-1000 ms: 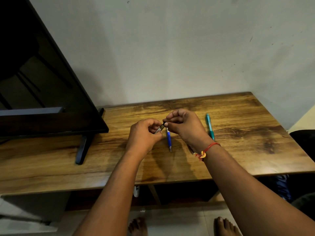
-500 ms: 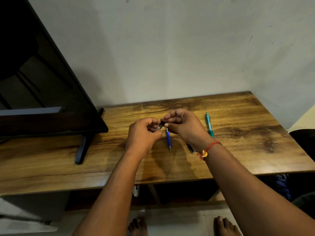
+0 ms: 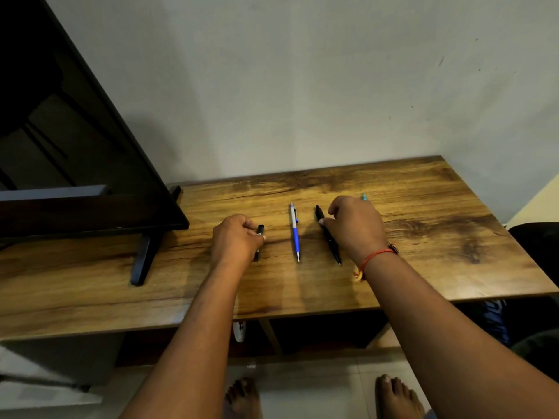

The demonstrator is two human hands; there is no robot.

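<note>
Gripping a short black pen (image 3: 260,229) in the left hand (image 3: 236,241), with curled fingers clamped on its barrel, low over the wooden table (image 3: 423,237). Resting the right hand (image 3: 355,228) against a long black pen (image 3: 331,244) lying flat just left of that hand, thumb tip on its upper part, fingers bent; pinched or merely touched, impossible to tell. Between the two hands, apart from each: a blue pen (image 3: 295,237), flat, tip toward the person. Behind the right hand, peeking past the knuckles: a teal pen (image 3: 364,197). Round the right wrist, a red thread (image 3: 376,255). Well left of the left hand, a dark screen (image 3: 75,146) on its stand.
</note>
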